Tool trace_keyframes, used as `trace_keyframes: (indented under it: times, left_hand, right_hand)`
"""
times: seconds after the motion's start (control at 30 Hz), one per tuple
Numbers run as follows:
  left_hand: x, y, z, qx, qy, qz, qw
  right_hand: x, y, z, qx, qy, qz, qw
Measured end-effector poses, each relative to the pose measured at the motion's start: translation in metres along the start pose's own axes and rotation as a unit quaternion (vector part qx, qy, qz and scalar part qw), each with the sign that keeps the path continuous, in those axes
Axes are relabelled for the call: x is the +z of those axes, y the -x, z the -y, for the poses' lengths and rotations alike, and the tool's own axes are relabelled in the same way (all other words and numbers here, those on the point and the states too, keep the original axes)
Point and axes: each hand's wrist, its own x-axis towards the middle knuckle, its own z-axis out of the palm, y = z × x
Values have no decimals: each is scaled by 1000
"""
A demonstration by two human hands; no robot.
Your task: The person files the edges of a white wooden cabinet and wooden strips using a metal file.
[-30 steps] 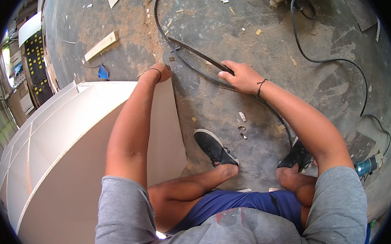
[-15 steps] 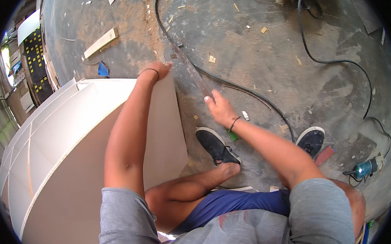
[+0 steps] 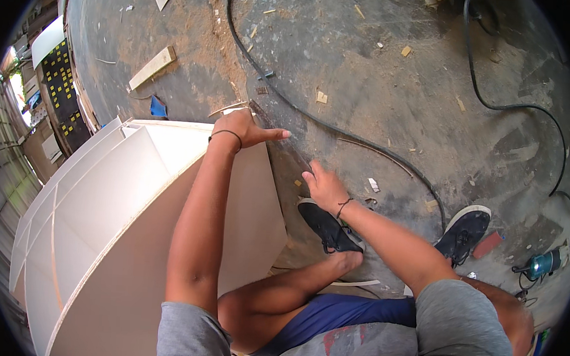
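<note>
A white curved wooden frame [image 3: 119,168] with thin inner ribs stands at my left, its broad side panel [image 3: 257,209] facing me. At the panel's far corner is my left hand [image 3: 241,128], fingers bent over the edge and thumb stretched out to the right. A thin pale wood strip [image 3: 227,108] shows beside those fingers. My right hand [image 3: 328,190] is closed round the near end of a narrow, brownish saw [image 3: 281,135]. The blurred blade slants from that hand up to the panel's corner. Its handle is hidden in my grip.
A black cable [image 3: 340,132] curves across the dusty floor, and a second cable [image 3: 498,106] lies farther right. A teal power tool [image 3: 544,264] and a red roll [image 3: 488,244] lie beyond my right shoe. A wood block [image 3: 152,67] and scraps lie at far left.
My left hand has moved slightly right and nearer, with its thumb now stretched out. My right hand and the saw have come nearer to me. The whole view has shifted a little.
</note>
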Motion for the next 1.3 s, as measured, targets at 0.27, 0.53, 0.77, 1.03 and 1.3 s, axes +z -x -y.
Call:
trace_keyframes:
  times: [0.27,0.53,0.77,1.03,1.3]
  left_hand:
    - [-9,3,-20,-86,-41,-15,995]
    - [-7,-3,-18,-91,-29,4,995]
    - [-5,-4,-15,-83,-32,-5,996]
    - [-6,-3,-17,-84,-36,-3,996]
    - [-5,-4,-18,-89,-47,8,995]
  right_hand:
    - [1,-3,-2,11,0,2,1000]
    - [-1,-1,-2,13,-7,11,1000]
    - [-2,-2,0,8,-10,17,1000]
    - [-1,-1,0,19,-6,23,1000]
    - [0,1,-2,10,3,20,1000]
